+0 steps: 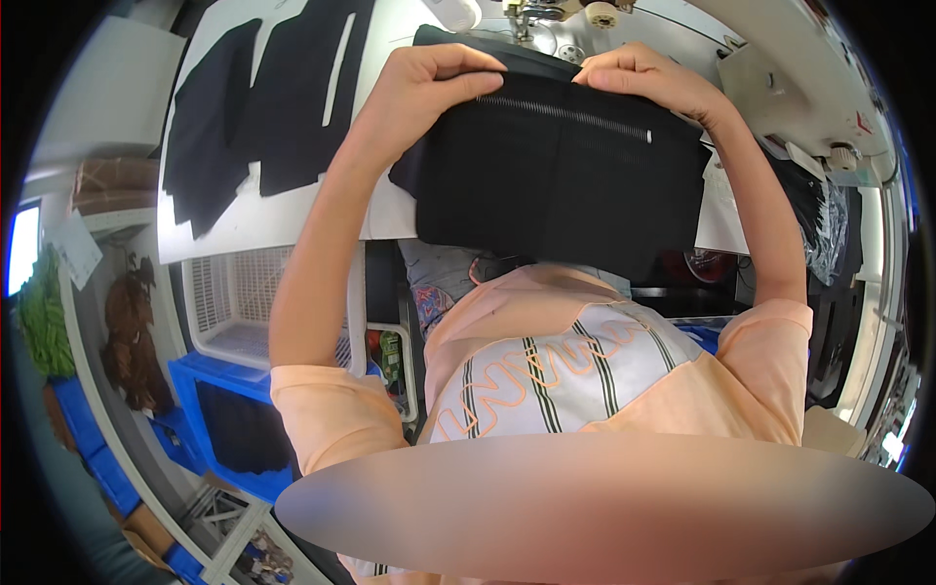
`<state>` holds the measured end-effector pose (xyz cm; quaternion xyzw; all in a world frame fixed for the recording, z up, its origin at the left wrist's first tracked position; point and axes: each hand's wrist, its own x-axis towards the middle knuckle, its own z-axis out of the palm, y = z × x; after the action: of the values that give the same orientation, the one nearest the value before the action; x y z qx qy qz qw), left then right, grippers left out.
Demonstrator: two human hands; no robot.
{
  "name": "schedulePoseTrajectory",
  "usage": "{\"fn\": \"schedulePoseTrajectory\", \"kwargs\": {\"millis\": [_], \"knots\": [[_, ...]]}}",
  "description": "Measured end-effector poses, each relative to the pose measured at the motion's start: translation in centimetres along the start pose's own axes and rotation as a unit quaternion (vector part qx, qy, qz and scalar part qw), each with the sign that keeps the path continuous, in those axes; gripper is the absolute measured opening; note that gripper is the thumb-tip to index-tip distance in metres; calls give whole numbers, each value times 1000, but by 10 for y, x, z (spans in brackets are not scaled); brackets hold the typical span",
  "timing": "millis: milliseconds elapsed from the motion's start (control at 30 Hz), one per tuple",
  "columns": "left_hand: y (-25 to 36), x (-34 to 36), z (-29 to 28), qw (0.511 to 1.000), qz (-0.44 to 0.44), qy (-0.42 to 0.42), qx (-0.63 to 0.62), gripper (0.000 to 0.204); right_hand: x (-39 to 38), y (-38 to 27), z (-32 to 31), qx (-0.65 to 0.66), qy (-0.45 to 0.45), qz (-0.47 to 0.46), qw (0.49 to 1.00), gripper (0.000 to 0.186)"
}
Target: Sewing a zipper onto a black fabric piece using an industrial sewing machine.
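Note:
A black fabric piece lies over the front of the white sewing table and hangs past its edge toward me. Across its upper part runs a long zipper with a pale end at the right. My left hand pinches the cloth between thumb and fingers just above the zipper's left end. To the right, my right hand pinches the same upper edge. Just beyond the cloth, between my hands, is the sewing machine's needle area.
Cut black fabric pieces lie on the table's left. The machine body stands at the right, near a clear plastic bag. Below the table at left are a white plastic basket and a blue crate.

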<state>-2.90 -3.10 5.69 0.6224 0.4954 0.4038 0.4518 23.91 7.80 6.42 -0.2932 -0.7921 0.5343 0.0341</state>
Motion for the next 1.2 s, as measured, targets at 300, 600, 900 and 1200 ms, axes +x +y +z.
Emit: {"fn": "schedulePoseTrajectory", "kwargs": {"millis": [300, 600, 900, 1200], "knots": [[-40, 37, -35, 988, -138, -22, -60, 33, 14, 16, -24, -96, 14, 1, 995, 47], [-42, 35, -24, 985, -119, -12, -120, 31, 11, 18, -31, -79, 21, 38, 996, 46], [-39, 33, -21, 983, -105, -8, -151, 36, 12, 34, -33, -89, 24, 58, 994, 51], [-35, 31, -18, 983, -103, 3, -151, 33, 8, 24, -28, -94, 15, 11, 995, 48]]}}
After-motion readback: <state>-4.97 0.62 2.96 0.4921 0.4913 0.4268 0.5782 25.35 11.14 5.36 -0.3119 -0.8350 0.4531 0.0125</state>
